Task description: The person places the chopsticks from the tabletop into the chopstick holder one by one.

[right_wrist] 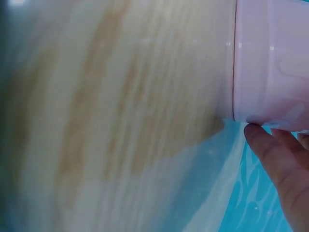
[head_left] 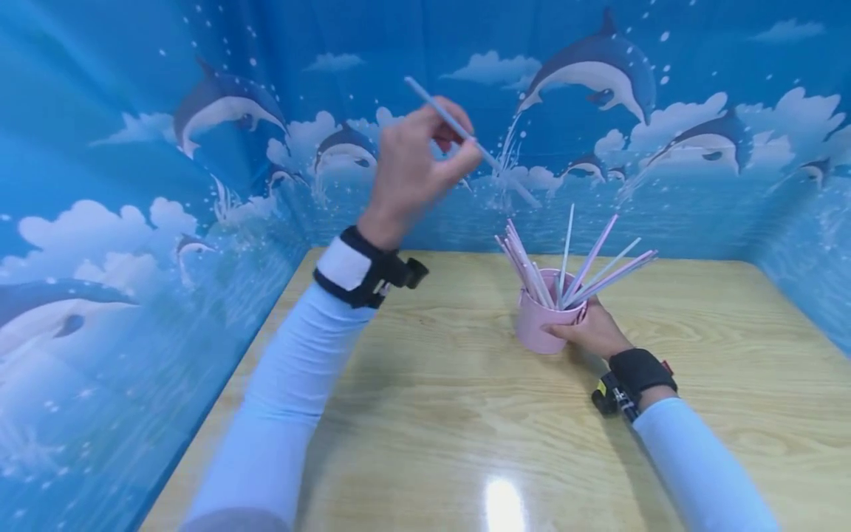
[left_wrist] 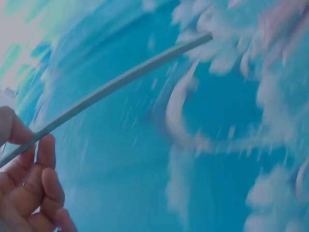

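My left hand (head_left: 419, 162) is raised in front of the backdrop, left of and above a pink bucket (head_left: 547, 325). Between thumb and fingertips it pinches a thin blue-grey straw (left_wrist: 118, 82), which slants down to the right in the head view. The bucket stands upright on the table, with several pink, whitish and pale blue straws (head_left: 595, 255) leaning out of it. My right hand (head_left: 595, 331) grips the bucket's right side, its thumb across the front. In the right wrist view fingers (right_wrist: 275, 159) touch the bucket's wall; part of that hand is out of frame.
A wood-grain table (head_left: 432, 421) lies under both arms. Behind it and along its sides hangs a blue backdrop (head_left: 412, 37) printed with dolphins and clouds. Each wrist wears a black strap with a small camera.
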Action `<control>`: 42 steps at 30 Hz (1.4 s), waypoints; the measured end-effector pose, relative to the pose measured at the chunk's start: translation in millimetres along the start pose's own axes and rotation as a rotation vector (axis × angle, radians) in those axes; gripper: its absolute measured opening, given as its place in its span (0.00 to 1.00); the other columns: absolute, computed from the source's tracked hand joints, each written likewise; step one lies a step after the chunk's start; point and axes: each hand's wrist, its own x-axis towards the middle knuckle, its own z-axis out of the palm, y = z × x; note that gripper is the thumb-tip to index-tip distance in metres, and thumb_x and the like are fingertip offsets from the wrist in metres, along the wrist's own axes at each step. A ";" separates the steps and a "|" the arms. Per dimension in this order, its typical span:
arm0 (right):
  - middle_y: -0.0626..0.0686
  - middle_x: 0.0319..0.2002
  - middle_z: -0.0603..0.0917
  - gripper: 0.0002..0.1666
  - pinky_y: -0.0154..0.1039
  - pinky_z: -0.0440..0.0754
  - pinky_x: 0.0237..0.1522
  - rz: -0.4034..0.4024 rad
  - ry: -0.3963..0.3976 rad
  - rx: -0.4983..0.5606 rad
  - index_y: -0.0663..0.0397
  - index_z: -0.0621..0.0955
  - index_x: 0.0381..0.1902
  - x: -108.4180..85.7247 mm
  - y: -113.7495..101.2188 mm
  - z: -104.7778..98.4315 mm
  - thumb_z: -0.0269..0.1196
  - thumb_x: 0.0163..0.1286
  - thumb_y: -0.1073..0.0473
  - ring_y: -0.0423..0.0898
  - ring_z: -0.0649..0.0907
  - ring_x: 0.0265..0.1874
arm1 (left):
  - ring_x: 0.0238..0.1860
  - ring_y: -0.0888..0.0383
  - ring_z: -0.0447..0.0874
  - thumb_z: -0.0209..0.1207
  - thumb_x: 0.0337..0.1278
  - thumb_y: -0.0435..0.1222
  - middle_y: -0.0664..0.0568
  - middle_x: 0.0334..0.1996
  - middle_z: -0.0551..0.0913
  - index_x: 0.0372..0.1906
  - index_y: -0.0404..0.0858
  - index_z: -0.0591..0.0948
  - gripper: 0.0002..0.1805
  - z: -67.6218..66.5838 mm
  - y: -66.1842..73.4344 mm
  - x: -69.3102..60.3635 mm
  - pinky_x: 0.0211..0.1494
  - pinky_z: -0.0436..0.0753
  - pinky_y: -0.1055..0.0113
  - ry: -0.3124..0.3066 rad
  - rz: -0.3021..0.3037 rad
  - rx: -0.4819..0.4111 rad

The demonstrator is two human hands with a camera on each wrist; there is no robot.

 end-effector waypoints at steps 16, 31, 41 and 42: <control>0.59 0.57 0.65 0.50 0.49 0.58 0.58 0.075 0.009 -0.005 0.53 0.53 0.62 -4.5 -5.9 0.5 0.66 0.45 0.58 0.53 0.65 0.57 | 0.28 0.69 0.73 0.51 0.48 0.46 0.62 0.28 0.78 0.33 0.49 0.75 0.09 108.7 4.5 -14.0 0.32 0.71 0.76 -0.625 -0.188 0.160; 0.60 0.57 0.66 0.50 0.51 0.59 0.56 0.039 0.007 -0.033 0.53 0.54 0.62 -3.6 0.2 -0.5 0.67 0.44 0.57 0.55 0.65 0.56 | 0.18 0.64 0.68 0.51 0.49 0.49 0.61 0.17 0.74 0.23 0.47 0.78 0.12 21.8 -53.6 -71.5 0.23 0.67 0.72 -0.583 -0.387 0.247; 0.51 0.56 0.68 0.48 0.18 0.62 0.48 -0.048 -0.018 -0.042 0.46 0.57 0.61 4.0 29.0 -6.8 0.68 0.42 0.58 0.49 0.67 0.56 | 0.34 0.44 0.76 0.60 0.34 0.49 0.42 0.33 0.79 0.26 0.38 0.78 0.18 -24.7 -143.6 -202.5 0.41 0.67 0.46 -0.935 -0.728 0.704; 0.51 0.56 0.68 0.48 0.18 0.62 0.48 -0.056 -0.017 -0.039 0.46 0.57 0.61 5.6 30.8 -6.2 0.68 0.42 0.58 0.48 0.67 0.56 | 0.34 0.44 0.76 0.60 0.34 0.48 0.42 0.34 0.79 0.28 0.37 0.78 0.18 -25.4 -147.5 -210.0 0.42 0.67 0.46 -0.945 -0.741 0.716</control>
